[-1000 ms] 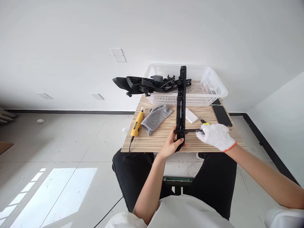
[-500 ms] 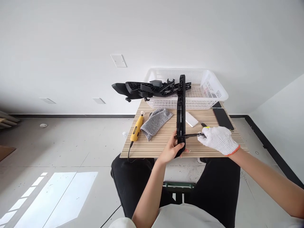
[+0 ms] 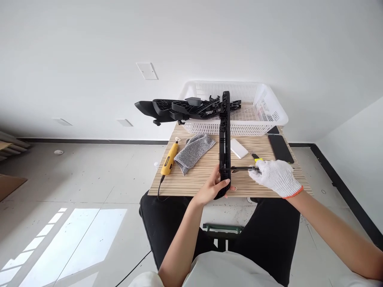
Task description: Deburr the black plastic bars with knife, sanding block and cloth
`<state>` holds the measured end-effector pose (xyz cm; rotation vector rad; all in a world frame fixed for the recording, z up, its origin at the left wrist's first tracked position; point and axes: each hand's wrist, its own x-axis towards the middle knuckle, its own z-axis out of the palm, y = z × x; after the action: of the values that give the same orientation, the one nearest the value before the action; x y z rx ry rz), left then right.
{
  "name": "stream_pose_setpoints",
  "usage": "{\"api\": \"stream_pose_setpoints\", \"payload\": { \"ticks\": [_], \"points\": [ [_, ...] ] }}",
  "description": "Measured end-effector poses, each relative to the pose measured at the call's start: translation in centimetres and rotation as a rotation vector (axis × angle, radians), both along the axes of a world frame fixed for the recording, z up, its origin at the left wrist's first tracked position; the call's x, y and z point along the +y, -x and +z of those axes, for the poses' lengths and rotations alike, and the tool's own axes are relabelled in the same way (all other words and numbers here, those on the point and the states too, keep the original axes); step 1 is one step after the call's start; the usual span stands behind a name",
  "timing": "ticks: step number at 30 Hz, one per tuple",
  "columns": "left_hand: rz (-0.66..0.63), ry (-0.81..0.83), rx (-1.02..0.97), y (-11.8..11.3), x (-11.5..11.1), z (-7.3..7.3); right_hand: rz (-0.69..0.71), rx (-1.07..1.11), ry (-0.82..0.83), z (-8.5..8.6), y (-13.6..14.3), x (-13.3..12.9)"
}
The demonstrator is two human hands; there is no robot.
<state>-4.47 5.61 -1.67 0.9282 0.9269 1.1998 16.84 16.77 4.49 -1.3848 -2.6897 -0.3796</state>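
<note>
My bare left hand (image 3: 213, 186) is closed round the lower end of a long black plastic trim piece (image 3: 224, 135). The piece stands nearly lengthwise away from me, its far end over the basket. In a white knitted glove with an orange cuff, my right hand (image 3: 275, 176) grips a slim dark tool (image 3: 241, 169). The tool points left, and its tip meets the trim piece just above my left hand; its exact kind is unclear. Beside the glove lies a yellow and black utility knife (image 3: 256, 157).
A white plastic basket (image 3: 263, 127) at the back holds several black plastic parts (image 3: 179, 109) jutting out leftward. On the slatted-look table (image 3: 191, 185) are a yellow corded rotary tool (image 3: 169, 159), a grey glove (image 3: 194, 153), a white box-like item (image 3: 238, 148) and a black phone (image 3: 280, 148).
The view has shifted a little. Both hands keep their hold, and the tool stays at the trim piece; its tip no longer shows past the piece's left side.
</note>
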Motion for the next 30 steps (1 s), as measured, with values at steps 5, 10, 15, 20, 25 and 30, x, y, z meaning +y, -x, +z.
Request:
{"api": "stream_pose_setpoints", "payload": {
  "ticks": [5,10,15,20,25,30],
  "points": [
    [-0.043,0.052,-0.02,0.29,0.38,0.2,0.009,0.007,0.021,-0.69,0.6,0.64],
    [-0.019,0.048,-0.036,0.19,0.63,0.07,-0.005,-0.017,0.025,-0.56,0.66,0.55],
    [-0.004,0.033,-0.022,0.11,0.49,-0.03,-0.017,-0.015,0.028,-0.54,0.86,-0.01],
    [-0.01,0.001,-0.044,0.13,0.65,-0.23,0.002,-0.01,-0.025,-0.7,0.77,-0.21],
    [-0.006,-0.015,-0.04,0.25,0.63,-0.29,0.023,-0.019,-0.035,-0.78,0.72,0.06],
    [-0.007,-0.028,-0.036,0.32,0.55,-0.27,0.018,-0.037,-0.027,-0.62,1.02,0.13]
  ]
}}
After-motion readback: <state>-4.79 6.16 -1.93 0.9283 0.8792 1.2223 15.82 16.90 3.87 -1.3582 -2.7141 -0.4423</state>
